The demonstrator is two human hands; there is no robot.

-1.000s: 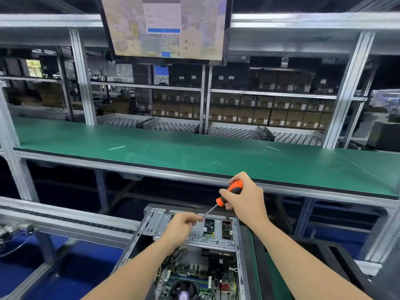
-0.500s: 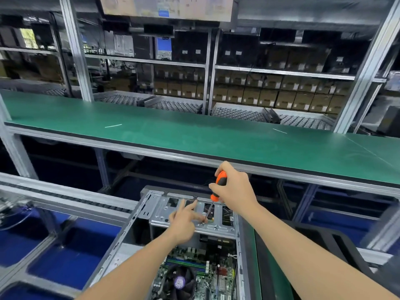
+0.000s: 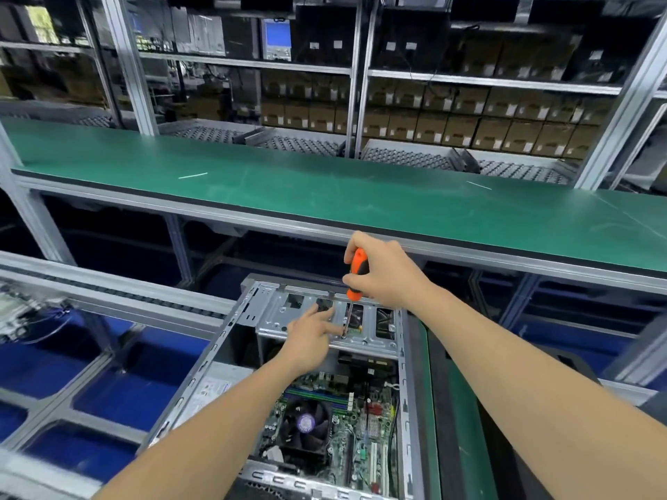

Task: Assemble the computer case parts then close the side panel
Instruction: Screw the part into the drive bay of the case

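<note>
- Head view showed the computer case [image 3: 216, 387] lying open on its side, with the motherboard [image 3: 325, 438] fitted and no side panel on it.
- At its far end sat the drive cage [image 3: 278, 319], apparently only mid-fastening.
- The right hand [image 3: 386, 272] had its fingers clenched round the orange screwdriver [image 3: 357, 268], tip down on the cage.
- The left hand [image 3: 306, 341] had its fingers released and straight, one beside the tip.

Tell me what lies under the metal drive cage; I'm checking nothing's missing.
Through cutouts in the drive cage only dark shapes show; its plate and the left hand hide the rest. The motherboard reaches its near edge.
</note>
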